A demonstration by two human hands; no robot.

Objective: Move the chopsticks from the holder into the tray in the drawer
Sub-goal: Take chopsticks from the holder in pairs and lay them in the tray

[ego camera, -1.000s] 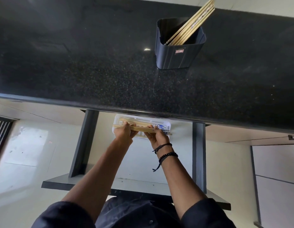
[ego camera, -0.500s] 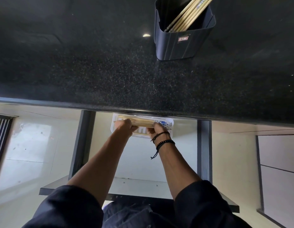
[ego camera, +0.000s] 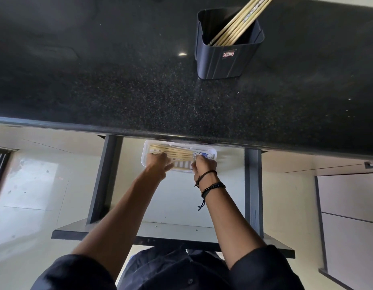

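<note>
A white plastic tray (ego camera: 215,154) lies at the back of the open drawer (ego camera: 177,206), partly under the counter edge. A bundle of wooden chopsticks (ego camera: 179,153) lies lengthwise in the tray. My left hand (ego camera: 158,165) holds the bundle's left end with curled fingers. My right hand (ego camera: 204,165), with dark bracelets at the wrist, pinches its right end, which has blue print. On the counter stands the dark square holder (ego camera: 221,59), with several more chopsticks (ego camera: 240,21) leaning to its upper right.
The black speckled countertop (ego camera: 97,80) overhangs the drawer's back. Dark drawer sides (ego camera: 104,178) run left and right of my arms, and the drawer front (ego camera: 97,234) is near my body. A pale cabinet front (ego camera: 348,206) stands at right.
Both hands have lowered the bundle of chopsticks from above the tray down into it. The chopsticks now lie flat between the tray's walls. The camera has shifted slightly.
</note>
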